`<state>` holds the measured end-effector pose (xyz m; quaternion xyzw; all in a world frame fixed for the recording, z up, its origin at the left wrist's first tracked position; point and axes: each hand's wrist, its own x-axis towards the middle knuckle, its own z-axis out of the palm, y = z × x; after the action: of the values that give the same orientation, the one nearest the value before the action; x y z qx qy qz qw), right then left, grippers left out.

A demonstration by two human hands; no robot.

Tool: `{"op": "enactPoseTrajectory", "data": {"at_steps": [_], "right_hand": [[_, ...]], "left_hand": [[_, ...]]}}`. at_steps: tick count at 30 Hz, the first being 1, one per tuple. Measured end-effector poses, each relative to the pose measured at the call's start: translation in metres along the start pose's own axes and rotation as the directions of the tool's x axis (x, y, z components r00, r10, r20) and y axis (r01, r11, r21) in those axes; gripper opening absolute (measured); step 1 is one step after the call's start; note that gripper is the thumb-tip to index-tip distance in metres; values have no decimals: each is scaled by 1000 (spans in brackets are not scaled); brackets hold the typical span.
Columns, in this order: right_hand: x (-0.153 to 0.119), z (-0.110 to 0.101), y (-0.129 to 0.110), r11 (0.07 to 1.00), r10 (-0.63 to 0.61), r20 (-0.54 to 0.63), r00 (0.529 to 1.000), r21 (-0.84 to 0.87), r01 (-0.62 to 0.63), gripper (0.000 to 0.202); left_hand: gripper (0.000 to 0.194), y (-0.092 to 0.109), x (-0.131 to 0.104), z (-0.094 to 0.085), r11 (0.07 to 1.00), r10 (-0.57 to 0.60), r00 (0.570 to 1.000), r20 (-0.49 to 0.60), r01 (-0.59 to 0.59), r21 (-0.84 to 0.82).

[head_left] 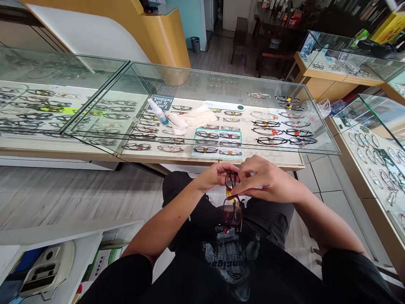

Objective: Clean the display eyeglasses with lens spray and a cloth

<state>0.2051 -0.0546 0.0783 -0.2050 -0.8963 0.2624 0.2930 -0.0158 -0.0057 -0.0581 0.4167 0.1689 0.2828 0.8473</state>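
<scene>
A pair of dark red eyeglasses (233, 211) hangs lengthwise over my lap, one lens above the other, with a yellow tag near the bridge. My left hand (218, 175) is closed on the upper end of the frame. From the other side my right hand (264, 179) pinches near the upper lens and bridge; its fingertips partly cover that area. Whether a small item sits between the right fingertips is hidden. On the glass counter ahead lie a white spray bottle (158, 112) with a blue label and a cream cloth (193, 120).
Under the glass top of the display case (284, 156), several rows of eyeglasses are laid out. More cases stand at the left and the right (363, 169). A white shelf (85, 253) with a pale device (47, 270) is at lower left. A wooden bench (240, 33) stands beyond.
</scene>
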Motion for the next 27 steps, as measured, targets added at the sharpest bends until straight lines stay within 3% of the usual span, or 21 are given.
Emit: {"op": "enactPoseTrajectory", "data": {"at_steps": [5,8,10,12,14,15,16,18,20,21,23,25,27], "right_hand": [[2,6,7,999,-5,12,1000,50,4,11],[11,-12,13,1000,-4,32,999,-12,4,14],[22,-40,22,994,14,37,999,-112,-10,19],[35,-79,37,965,57,39,998,-257,-45,23],[51,-124,57,889,137,31,990,-444,-109,22],[58,-147,68,826,204,28,979,-541,-156,20],[66,-169,80,744,296,13,955,-630,-222,16],[78,-205,102,529,511,-69,857,-760,-377,12],[85,-228,125,389,612,-187,768,-774,-499,13],[87,-234,137,355,641,-235,731,-754,-553,16],[87,-235,162,329,698,-274,661,-698,-636,22],[83,-225,189,316,757,-259,600,-658,-684,25],[77,-209,218,305,783,-253,569,-641,-704,28]], "left_hand": [[74,-12,2,9,996,-49,999,-24,47,-71],[81,-8,8,9,997,-73,993,-96,70,-37],[81,3,14,4,995,-58,978,-199,73,67],[69,19,22,-5,964,25,955,-296,56,261],[51,40,31,-16,858,219,909,-353,-7,513],[42,50,37,-23,767,350,862,-365,-40,640],[34,59,43,-30,653,484,797,-361,-54,755],[24,75,56,-47,418,662,687,-299,-7,909],[20,84,69,-64,279,721,649,-243,49,959],[21,87,75,-73,270,720,649,-247,66,961],[25,89,84,-88,340,684,659,-311,89,936],[29,89,87,-98,431,646,659,-387,104,896],[31,89,87,-102,478,632,648,-425,106,872]]}}
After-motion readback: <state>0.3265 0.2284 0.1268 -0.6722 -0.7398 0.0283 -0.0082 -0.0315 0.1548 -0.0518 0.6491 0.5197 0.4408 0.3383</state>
